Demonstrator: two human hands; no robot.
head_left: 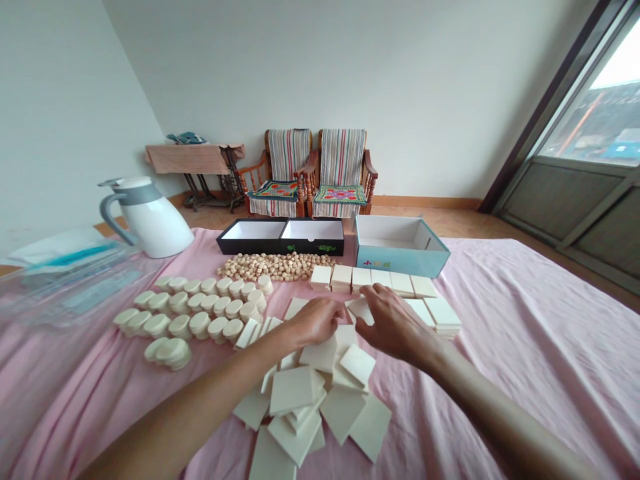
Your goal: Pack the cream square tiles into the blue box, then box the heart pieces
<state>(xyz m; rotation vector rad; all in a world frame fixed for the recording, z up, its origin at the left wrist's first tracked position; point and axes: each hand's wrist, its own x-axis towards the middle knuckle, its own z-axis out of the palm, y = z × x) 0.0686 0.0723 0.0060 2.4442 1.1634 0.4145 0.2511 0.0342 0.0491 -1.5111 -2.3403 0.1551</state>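
Observation:
My right hand (393, 323) is closed round a pale square tile (359, 308), thumb on the near side and fingers over the top. Close beside it on the left, my left hand (320, 321) is curled, its fingertips turned away; what they hold, if anything, is hidden. Beneath and in front of both hands lies a loose heap of pale square tiles (293, 390), overlapping at many angles. Neat stacks of the same squares (443, 312) stand beyond and to the right of my right hand. Left of my left hand are rows of stacked round pale discs (200, 323).
Small round wooden beads (280, 267) lie before a black two-part box (315, 247). A light blue open box (400, 259) stands right of it. A white jug (155, 223) and clear plastic packaging (75, 287) are at the left. Pink cloth (525, 347) covers the surface.

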